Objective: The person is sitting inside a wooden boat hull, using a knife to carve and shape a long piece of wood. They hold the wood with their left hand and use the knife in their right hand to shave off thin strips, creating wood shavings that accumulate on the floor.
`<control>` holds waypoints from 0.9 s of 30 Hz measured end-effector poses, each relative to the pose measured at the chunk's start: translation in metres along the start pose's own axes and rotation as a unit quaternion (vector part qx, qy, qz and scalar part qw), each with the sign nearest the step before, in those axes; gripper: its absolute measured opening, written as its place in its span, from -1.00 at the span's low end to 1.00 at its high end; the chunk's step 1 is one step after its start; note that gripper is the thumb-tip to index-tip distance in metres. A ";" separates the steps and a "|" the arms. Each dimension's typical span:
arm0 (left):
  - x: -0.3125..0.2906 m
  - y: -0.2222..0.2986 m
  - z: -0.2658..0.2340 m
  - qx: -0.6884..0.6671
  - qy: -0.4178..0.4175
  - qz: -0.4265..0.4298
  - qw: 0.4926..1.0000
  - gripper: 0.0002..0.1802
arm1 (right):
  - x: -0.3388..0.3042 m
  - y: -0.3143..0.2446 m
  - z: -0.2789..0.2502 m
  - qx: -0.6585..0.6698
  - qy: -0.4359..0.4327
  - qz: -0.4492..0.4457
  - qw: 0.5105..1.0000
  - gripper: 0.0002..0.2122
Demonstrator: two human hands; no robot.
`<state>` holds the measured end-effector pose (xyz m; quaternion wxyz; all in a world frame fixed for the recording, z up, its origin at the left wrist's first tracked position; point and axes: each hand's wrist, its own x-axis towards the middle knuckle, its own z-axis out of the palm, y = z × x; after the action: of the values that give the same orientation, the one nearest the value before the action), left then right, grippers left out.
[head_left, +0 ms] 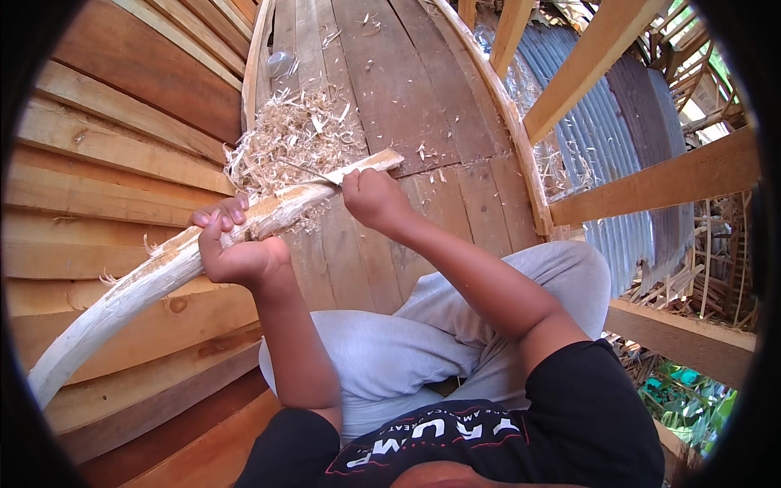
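A long, peeled pale wooden pole slants from the lower left up to the middle, its far end flat and squared. My left hand is wrapped round the pole near its middle, thumb on the near side and fingers over the top. Farther along, my right hand is a closed fist at the pole's far part. From that fist a thin knife blade points left across the wood; its handle is hidden in my fingers. Curled wood shavings are heaped just beyond the pole.
The plank floor carries scattered chips and a small clear round object. A board wall rises close on the left. On the right are wooden railing posts with corrugated metal sheets beyond. My crossed legs are below.
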<state>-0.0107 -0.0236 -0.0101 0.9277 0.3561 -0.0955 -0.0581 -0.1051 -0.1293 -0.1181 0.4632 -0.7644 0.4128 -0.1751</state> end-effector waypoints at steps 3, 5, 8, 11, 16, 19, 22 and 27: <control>0.007 0.003 -0.009 0.000 0.017 -0.002 1.000 -0.83 | -0.005 -0.008 0.003 -0.053 -0.018 0.021 0.998 -0.50; 0.007 0.003 -0.012 -0.003 0.027 -0.002 1.000 -0.83 | 0.005 0.020 0.001 -0.056 0.006 0.070 0.996 -0.50; 0.008 -0.004 -0.005 -0.013 0.010 -0.011 1.000 -0.83 | 0.019 0.072 -0.009 -0.042 0.031 0.093 0.994 -0.50; -0.001 -0.003 0.002 -0.004 -0.017 -0.006 1.000 -0.83 | 0.006 0.045 -0.004 -0.025 0.015 0.077 0.997 -0.50; -0.009 -0.003 0.005 -0.012 -0.022 -0.009 1.000 -0.84 | 0.003 0.011 -0.011 0.028 -0.007 0.020 0.999 -0.50; 0.008 -0.001 -0.007 -0.017 -0.003 -0.008 1.000 -0.85 | 0.000 0.015 -0.001 -0.040 0.008 0.039 0.998 -0.50; 0.014 -0.001 -0.010 -0.020 0.020 -0.019 0.999 -0.84 | 0.005 0.024 0.004 -0.075 0.032 0.052 0.995 -0.51; 0.017 -0.004 -0.017 -0.003 0.024 0.001 1.000 -0.82 | -0.001 0.024 0.002 -0.063 0.029 0.058 0.996 -0.51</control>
<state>0.0097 -0.0183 -0.0225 0.9308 0.3547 -0.0730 -0.0489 -0.1157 -0.1333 -0.1395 0.4114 -0.7614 0.4799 -0.1440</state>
